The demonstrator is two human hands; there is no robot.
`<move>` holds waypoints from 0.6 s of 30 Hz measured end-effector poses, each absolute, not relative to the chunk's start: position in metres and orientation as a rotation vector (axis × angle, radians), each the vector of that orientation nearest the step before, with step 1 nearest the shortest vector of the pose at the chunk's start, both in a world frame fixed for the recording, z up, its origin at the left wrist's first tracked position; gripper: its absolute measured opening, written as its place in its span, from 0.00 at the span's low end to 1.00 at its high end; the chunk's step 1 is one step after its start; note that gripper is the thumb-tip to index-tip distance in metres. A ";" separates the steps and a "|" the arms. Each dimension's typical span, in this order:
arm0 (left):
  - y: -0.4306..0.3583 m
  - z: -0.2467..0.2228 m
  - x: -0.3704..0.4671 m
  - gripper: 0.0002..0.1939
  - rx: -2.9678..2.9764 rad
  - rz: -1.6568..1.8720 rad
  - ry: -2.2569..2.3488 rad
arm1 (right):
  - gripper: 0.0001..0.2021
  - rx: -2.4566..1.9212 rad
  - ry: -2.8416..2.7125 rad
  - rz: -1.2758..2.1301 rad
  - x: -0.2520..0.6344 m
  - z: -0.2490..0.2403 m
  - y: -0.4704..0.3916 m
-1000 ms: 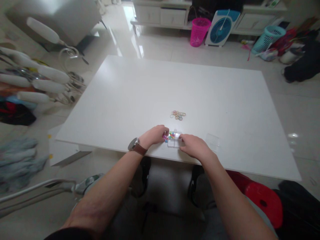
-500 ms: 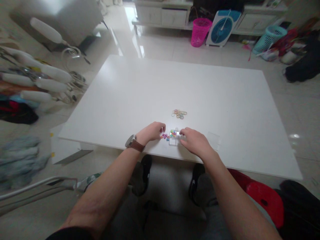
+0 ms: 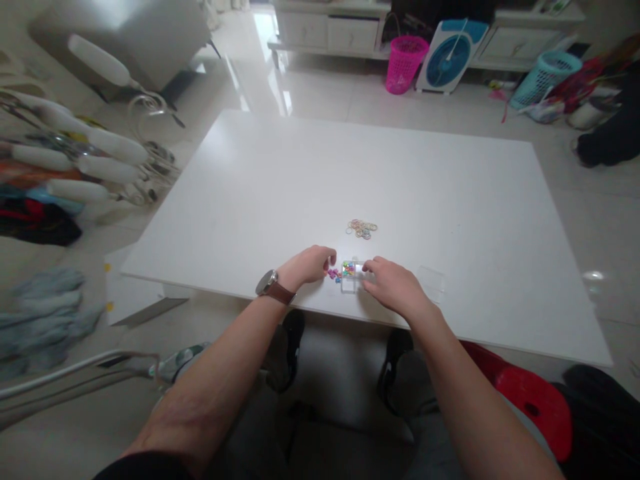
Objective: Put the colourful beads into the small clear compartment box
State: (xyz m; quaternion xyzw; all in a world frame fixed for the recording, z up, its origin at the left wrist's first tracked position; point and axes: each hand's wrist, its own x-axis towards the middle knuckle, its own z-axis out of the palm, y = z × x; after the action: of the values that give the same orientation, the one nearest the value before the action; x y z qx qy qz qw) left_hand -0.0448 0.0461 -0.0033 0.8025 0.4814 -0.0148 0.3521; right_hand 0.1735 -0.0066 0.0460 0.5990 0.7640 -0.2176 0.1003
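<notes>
The left hand (image 3: pixel 313 262), fingers curled, had drawn back from a clear, compartmented box (image 3: pixel 349 287) to small, bright loose pieces (image 3: pixel 333 274) beside it, apparently within pinching reach. The right hand (image 3: pixel 395 283) bent its fingers at the box's far side; neither grip could be told. Thin rings (image 3: pixel 363 229) lay beyond on the glossy counter (image 3: pixel 280 180).

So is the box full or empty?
Partly filled: the box shows colourful pieces in its far left corner, none visible in the near left.
</notes>
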 end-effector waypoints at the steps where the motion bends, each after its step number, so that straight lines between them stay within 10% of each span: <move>1: 0.046 -0.003 -0.044 0.18 2.090 -0.039 1.244 | 0.14 1.773 2.263 -0.644 0.174 0.046 -0.007; 18: 0.044 0.001 -0.036 0.12 2.211 -0.082 1.235 | 0.14 1.800 2.272 -0.637 0.175 0.052 -0.014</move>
State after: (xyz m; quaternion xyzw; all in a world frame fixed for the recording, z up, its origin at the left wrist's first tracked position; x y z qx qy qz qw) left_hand -0.0357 0.0440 0.0007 0.8326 0.4650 -0.0307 0.2994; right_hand 0.1753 -0.0138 0.0518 0.6042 0.7627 -0.2138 0.0870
